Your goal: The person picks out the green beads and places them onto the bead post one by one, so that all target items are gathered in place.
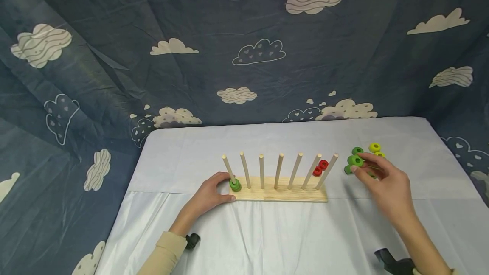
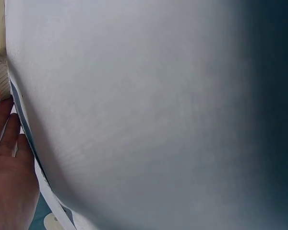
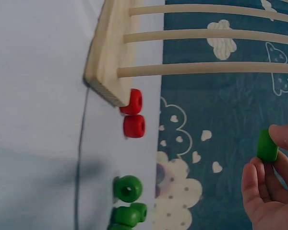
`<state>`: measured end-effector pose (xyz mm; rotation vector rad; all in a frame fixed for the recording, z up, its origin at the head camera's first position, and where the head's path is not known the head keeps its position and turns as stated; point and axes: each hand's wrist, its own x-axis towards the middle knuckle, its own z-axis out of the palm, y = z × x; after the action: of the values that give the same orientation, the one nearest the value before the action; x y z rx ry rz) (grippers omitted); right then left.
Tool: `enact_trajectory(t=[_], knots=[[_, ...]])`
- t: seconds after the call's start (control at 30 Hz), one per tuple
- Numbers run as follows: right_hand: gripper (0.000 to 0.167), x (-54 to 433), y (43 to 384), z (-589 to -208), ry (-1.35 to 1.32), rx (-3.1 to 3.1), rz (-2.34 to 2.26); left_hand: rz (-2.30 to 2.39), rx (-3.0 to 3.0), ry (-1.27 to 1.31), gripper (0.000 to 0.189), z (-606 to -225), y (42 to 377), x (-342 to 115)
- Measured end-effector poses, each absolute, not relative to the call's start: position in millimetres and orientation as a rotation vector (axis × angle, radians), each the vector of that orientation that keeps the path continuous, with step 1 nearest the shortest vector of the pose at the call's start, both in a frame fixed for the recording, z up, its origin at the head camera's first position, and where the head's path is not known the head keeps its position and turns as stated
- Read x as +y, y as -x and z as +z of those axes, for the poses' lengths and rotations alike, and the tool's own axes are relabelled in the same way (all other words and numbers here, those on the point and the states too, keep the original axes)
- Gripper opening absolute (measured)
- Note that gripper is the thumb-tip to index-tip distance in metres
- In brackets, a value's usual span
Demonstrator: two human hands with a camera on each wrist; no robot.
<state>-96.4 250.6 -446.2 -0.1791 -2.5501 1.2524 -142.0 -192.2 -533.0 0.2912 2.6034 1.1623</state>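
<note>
Left hand (image 1: 206,193) grips the pegboard (image 1: 263,195); right hand (image 1: 391,186) pinches a green bead (image 1: 353,161), yellow beads (image 1: 375,147) beyond only in head view.

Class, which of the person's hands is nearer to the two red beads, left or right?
Right. The right hand pinches a green bead to the right of the red beads; the left hand grips the left end of the wooden base, farther away.
</note>
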Motion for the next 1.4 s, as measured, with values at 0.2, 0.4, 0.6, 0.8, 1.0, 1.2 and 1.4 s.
enact_trajectory(t=[0.2, 0.4, 0.6, 0.8, 1.0, 1.2, 1.4], knots=[[0.046, 246, 99, -431, 0.124, -2.515, 1.236, 1.170, 2.606, -0.310, 0.061, -533, 142, -193], [0.045, 240, 102, -420, 0.057, -2.487, 1.249, 1.157, 2.601, -0.308, 0.060, -533, 141, -193], [0.046, 236, 106, -409, -0.027, -2.451, 1.274, 1.171, 2.588, -0.329, 0.059, -531, 140, -194], [0.047, 230, 111, -396, -0.074, -2.411, 1.292, 1.182, 2.588, -0.354, 0.058, -531, 141, -195], [0.046, 225, 115, -382, -0.123, -2.371, 1.325, 1.184, 2.583, -0.371, 0.059, -532, 141, -195], [0.048, 216, 119, -370, -0.199, -2.333, 1.352, 1.188, 2.577, -0.378, 0.058, -530, 141, -195], [0.050, 206, 121, -361, -0.272, -2.306, 1.379, 1.188, 2.580, -0.383, 0.056, -529, 142, -196]])
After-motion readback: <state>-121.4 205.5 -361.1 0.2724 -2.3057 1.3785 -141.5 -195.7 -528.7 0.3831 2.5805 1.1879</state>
